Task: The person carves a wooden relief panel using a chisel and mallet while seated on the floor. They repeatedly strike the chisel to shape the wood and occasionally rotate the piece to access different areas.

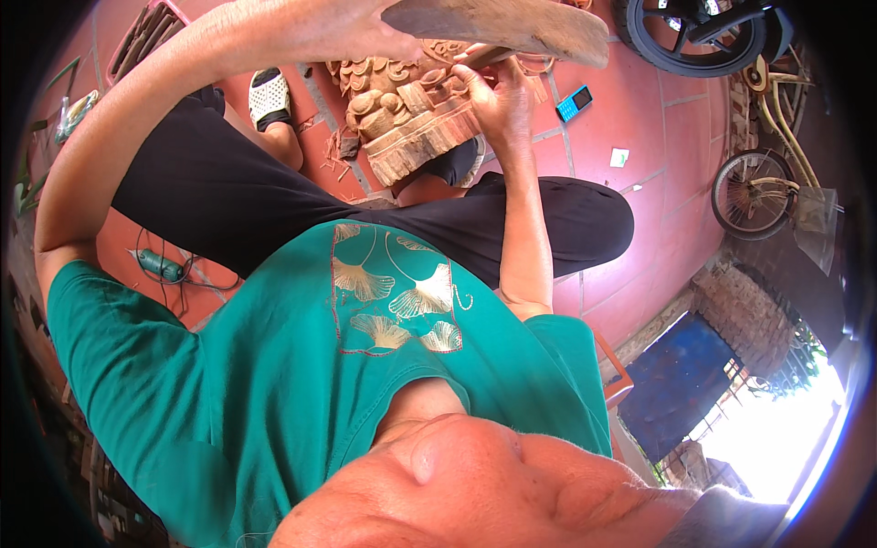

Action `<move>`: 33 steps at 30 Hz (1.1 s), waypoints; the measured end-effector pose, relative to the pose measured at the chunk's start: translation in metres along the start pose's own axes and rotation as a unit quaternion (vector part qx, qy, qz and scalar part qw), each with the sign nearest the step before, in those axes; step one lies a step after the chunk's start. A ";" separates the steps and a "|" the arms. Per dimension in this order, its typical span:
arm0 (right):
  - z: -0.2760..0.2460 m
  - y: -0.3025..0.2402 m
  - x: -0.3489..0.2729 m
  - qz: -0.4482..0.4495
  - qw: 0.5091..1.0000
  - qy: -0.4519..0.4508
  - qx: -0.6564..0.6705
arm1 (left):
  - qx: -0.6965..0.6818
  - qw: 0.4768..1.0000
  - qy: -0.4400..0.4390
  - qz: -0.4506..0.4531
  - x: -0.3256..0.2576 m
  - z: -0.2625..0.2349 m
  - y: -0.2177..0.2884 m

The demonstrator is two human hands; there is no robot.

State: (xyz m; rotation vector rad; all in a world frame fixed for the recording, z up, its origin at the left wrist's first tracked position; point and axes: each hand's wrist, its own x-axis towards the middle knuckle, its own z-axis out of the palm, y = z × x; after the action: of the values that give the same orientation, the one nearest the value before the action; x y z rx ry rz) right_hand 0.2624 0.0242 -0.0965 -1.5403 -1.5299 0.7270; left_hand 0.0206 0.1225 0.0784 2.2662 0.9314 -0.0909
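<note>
A carved wooden block [402, 114] with raised scroll and leaf shapes rests on the red tile floor [639, 210] between my knees. My left hand [352, 32] grips a flat, worn wooden mallet [512, 27] held above the block. My right hand [501, 102] is closed on a chisel [480, 58], its handle slanting up toward the mallet and its blade set against the top of the carving. My teal shirt and black trousers fill the middle of the view.
Wood chips [340, 146] lie by the block. A white sandal [269, 96] is at its left and a blue phone [574, 102] at its right. A green power tool [160, 265] with cord lies left. A motorbike wheel [694, 36] and bicycle wheel [754, 192] stand right.
</note>
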 end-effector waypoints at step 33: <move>-0.005 -0.005 0.002 0.008 1.000 0.019 -0.012 | 0.004 1.000 -0.002 0.006 -0.002 0.000 -0.006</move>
State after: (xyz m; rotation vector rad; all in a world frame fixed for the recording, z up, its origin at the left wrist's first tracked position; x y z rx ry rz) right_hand 0.2642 0.0254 -0.0897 -1.5785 -1.5050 0.6872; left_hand 0.0153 0.1245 0.0750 2.2780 0.9183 -0.0939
